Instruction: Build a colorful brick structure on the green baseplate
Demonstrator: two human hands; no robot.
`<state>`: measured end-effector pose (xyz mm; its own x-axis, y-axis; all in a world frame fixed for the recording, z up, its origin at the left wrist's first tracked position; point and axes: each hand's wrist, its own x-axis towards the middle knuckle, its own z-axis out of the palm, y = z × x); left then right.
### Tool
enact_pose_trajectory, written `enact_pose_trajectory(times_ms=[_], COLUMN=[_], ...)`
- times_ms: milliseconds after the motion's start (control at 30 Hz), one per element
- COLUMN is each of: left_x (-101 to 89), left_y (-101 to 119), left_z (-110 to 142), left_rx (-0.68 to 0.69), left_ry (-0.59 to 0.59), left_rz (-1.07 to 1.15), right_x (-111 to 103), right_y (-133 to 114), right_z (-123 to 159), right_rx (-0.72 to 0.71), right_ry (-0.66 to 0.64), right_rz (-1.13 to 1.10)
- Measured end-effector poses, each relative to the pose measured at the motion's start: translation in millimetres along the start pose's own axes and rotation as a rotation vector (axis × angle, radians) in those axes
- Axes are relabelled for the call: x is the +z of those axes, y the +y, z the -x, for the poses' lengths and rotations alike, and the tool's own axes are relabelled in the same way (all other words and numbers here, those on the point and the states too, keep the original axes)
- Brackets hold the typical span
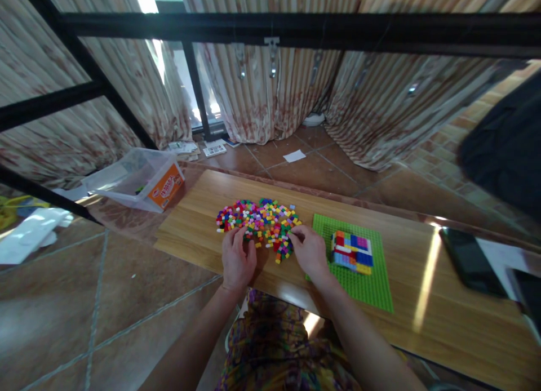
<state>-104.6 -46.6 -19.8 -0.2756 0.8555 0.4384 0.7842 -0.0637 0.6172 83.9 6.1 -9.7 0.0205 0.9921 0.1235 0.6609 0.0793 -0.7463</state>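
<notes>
A heap of small coloured bricks (pixel 260 222) lies on a wooden table (pixel 422 301). My left hand (pixel 237 260) rests at the heap's near left edge, fingers curled down into the bricks. At the heap's near right edge my right hand (pixel 309 250) has its fingertips pinched together among the bricks; what they hold is too small to make out. Just right of that hand lies a green baseplate (pixel 372 284) with a blocky multicoloured brick build (pixel 353 252) on it.
A clear plastic box with an orange label (pixel 146 182) stands at the table's far left corner. A dark phone (pixel 471 261) lies at the right. Black metal bars (pixel 270 30) cross overhead. Curtains hang behind, and papers lie on the tiled floor.
</notes>
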Motion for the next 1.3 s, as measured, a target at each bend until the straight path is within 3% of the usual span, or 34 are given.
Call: enact_pose_trajectory(times_ms=[200,300,433,567,733,1033,1167,1300], left_x=[-12.5,-18.7,-20.3,-24.0,-32.4,-33.3,-33.6,-29.4], left_y=[13,41,82,101,106,89,65,30], left_z=[2,4,7,9,15,30,20,6], left_rx=[0.052,0.05,0.021,0.005,-0.014,-0.205,-0.21,-0.069], left_ry=[0.017,-0.108,-0.278,-0.339,-0.457,-0.575,-0.492,-0.341], left_rz=[0.111,0.299,0.578,0.64,0.642,0.761,0.594,0.22], right_x=[-15,-27,-41,-56,-66,-42,-34,-26], right_y=[-18,-34,-50,-54,-50,-33,-27,-24], right_z=[16,34,56,68,79,93,74,46], right_rx=[0.218,0.261,0.238,0.192,0.138,0.207,0.141,-0.008], right_ry=[0.055,0.045,0.04,0.049,0.003,-0.087,-0.077,-0.05], right_rz=[-0.668,-0.862,-0.943,-0.898,-0.821,-0.846,-0.539,-0.034])
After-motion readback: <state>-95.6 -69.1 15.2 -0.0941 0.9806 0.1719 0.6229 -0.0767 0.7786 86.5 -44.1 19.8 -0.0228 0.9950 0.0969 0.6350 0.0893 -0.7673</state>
